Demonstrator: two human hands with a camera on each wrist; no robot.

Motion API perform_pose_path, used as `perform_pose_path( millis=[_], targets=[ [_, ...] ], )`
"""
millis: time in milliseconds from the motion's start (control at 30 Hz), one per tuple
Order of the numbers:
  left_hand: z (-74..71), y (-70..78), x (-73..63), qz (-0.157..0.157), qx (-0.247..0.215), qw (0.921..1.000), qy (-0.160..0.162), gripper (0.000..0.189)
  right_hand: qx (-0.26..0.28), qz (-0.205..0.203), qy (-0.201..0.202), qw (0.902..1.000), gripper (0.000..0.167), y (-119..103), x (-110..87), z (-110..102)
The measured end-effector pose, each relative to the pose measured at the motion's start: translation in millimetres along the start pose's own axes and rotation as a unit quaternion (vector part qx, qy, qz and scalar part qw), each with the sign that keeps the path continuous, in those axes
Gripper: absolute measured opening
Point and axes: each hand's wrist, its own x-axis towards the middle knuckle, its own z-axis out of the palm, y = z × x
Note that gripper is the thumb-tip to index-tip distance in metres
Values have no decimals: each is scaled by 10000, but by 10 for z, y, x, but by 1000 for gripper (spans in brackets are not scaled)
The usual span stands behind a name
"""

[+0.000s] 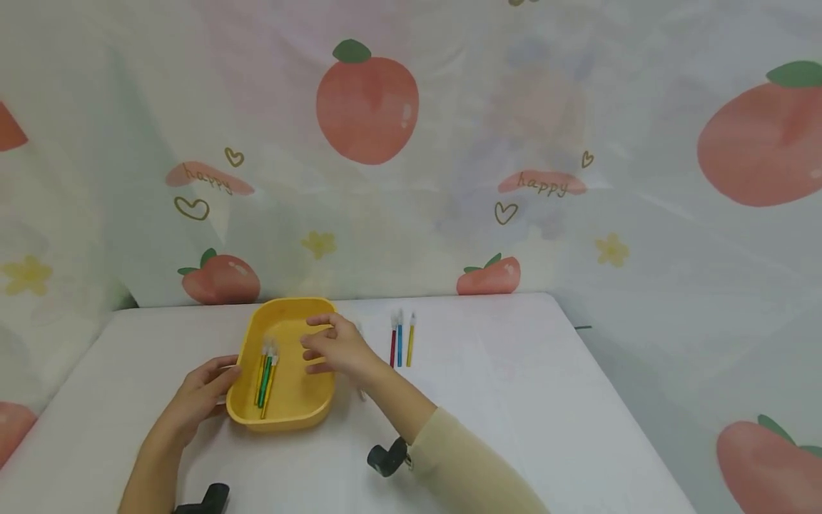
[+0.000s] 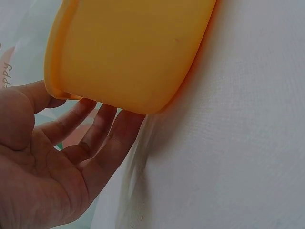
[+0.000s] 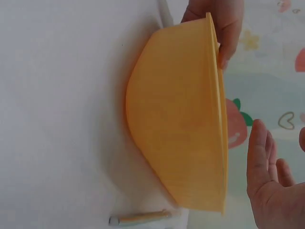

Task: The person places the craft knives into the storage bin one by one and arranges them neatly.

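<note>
A yellow plastic basket (image 1: 282,425) stands on the table, left of the middle. My left hand (image 1: 204,389) holds its left side; in the left wrist view the thumb is at the rim and the fingers (image 2: 100,125) touch the outer wall. Inside lie a green pen (image 1: 265,382) and two yellow pens, all with clear caps. Over the basket's right part hovers my right hand (image 1: 339,348), fingers spread and loosely bent, holding nothing. The right wrist view shows that hand (image 3: 276,183) above rim level, apart from the basket.
To the basket's right lie a red pen (image 1: 393,346), a blue pen (image 1: 400,344) and a yellow pen (image 1: 411,343). Close against the basket's right side is a pale pen (image 3: 140,218), partly hidden in the head view. A fruit-print curtain (image 1: 411,235) hangs behind the white table (image 1: 514,400).
</note>
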Motion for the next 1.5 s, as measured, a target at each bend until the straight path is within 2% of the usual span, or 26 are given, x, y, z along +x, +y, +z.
perform_pose_path(
  millis=[333,900,1500],
  targets=[
    [5,-24,17,-81,-70,9999,19,67,-241,-91,111,9996,44,83,-74,-385],
    [6,-7,23,-62,-91,9999,45,66,-640,-21,663,9957,46,150,-171,-1077],
    [7,-2,16,-33,-156,9999,67,63,-662,381,1255,9892,51,272,-118,-1526]
  ],
)
